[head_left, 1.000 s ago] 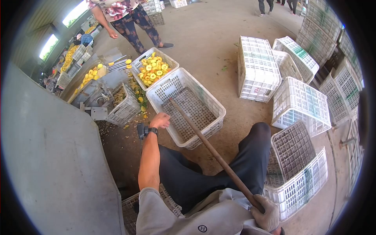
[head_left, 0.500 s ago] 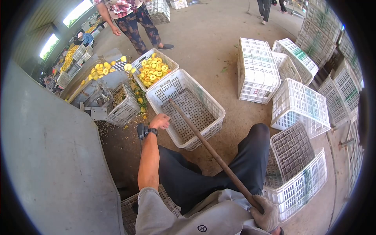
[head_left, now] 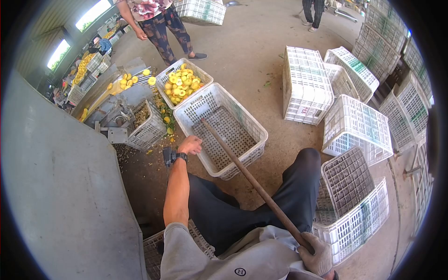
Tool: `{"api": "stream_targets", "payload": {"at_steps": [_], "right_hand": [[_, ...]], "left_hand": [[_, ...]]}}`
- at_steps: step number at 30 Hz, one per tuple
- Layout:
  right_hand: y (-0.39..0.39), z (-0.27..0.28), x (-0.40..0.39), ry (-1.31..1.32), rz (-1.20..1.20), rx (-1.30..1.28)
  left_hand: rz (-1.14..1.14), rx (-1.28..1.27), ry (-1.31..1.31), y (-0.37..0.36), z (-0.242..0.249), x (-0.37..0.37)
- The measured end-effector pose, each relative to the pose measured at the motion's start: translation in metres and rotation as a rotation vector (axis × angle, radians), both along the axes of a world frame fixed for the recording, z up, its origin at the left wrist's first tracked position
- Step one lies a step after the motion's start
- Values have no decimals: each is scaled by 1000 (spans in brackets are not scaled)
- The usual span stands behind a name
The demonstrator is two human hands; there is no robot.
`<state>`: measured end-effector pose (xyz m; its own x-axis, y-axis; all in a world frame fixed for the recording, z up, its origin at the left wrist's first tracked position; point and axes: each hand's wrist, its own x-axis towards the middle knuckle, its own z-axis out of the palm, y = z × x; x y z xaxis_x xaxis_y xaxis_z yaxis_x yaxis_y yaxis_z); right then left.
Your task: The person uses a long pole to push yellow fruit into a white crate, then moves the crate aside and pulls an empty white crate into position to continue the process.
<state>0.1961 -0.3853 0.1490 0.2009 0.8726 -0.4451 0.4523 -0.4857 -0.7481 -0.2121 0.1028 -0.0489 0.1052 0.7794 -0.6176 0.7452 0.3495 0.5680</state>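
Right now the right hand (head_left: 316, 254), gloved and at the bottom of the frame right of centre, is closed around the lower end of a long brown pole (head_left: 261, 189). The pole slants up and left across the lap — its far tip is over the inside of the near crate (head_left: 239, 115), a pale crate in the middle of the frame. I cannot tell whether that tip touches the crate's floor.

The left hand (head_left: 190, 145), bare, with a watch (head_left: 182, 157) at the wrist, is at the crate's left rim, fingers loosely bent; whether it grips the rim, I cannot tell.

Just beyond, at upper centre-left, the fruit crate (head_left: 206, 76) holds yellow cut fruit (head_left: 181, 86). Left of these crates, a small crate (head_left: 150, 133) stands beside metal machinery (head_left: 117, 116), with more yellow pieces (head_left: 126, 81) above it. A big grey panel (head_left: 70, 163) fills the left side.

At upper left of centre stands a person (head_left: 163, 30) in patterned trousers. White crates (head_left: 305, 84) lie on the right side — lower down, a dark gridded crate (head_left: 347, 179) leans in a white one (head_left: 359, 221).
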Motion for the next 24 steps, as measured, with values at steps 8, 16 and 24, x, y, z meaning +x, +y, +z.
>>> {"api": "stream_targets", "payload": {"at_steps": [8,16,24], "right_hand": [[3,4,1,13,1,2],[2,1,2,10,0,-15],[1,-1,2,18,-9,-26]], "left_hand": [[-4,-5,6,-1,2,2],[0,-5,-10,-1,1,0],[-6,6,-5,0,-1,-2]]}}
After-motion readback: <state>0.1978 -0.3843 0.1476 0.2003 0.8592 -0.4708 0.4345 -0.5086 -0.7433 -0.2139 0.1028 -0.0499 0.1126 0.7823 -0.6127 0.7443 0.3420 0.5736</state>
